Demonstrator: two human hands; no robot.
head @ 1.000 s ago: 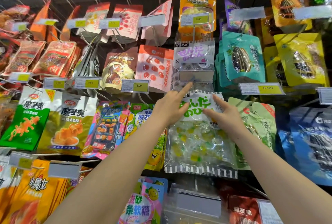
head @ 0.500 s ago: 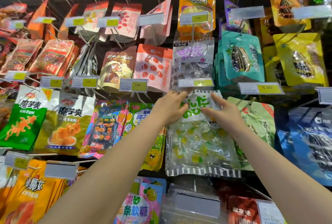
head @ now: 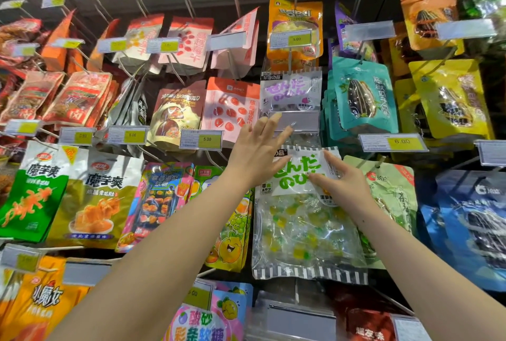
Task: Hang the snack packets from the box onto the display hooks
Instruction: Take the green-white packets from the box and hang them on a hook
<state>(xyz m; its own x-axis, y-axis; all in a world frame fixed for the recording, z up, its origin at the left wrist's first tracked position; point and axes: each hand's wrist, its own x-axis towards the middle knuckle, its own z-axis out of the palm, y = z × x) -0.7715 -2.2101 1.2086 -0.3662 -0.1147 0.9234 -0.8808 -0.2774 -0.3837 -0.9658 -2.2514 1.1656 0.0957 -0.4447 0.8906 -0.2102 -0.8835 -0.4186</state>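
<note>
Two bare hands are up at the display wall, both working one clear plastic candy packet with green lettering and a striped bottom edge. It hangs in the middle row, between a yellow-green fruit-cartoon pouch on its left and a pale green seed pouch on its right. Right hand lies flat on the packet's white header, fingers together, pressing rather than pinching. Left hand is spread wide, thumb at the packet's top corner, fingertips reaching a blank grey price-tag holder just above. Right behind that tag hangs a similar clear packet with purple lettering. Can't see the hook itself, the tag hides it.
</note>
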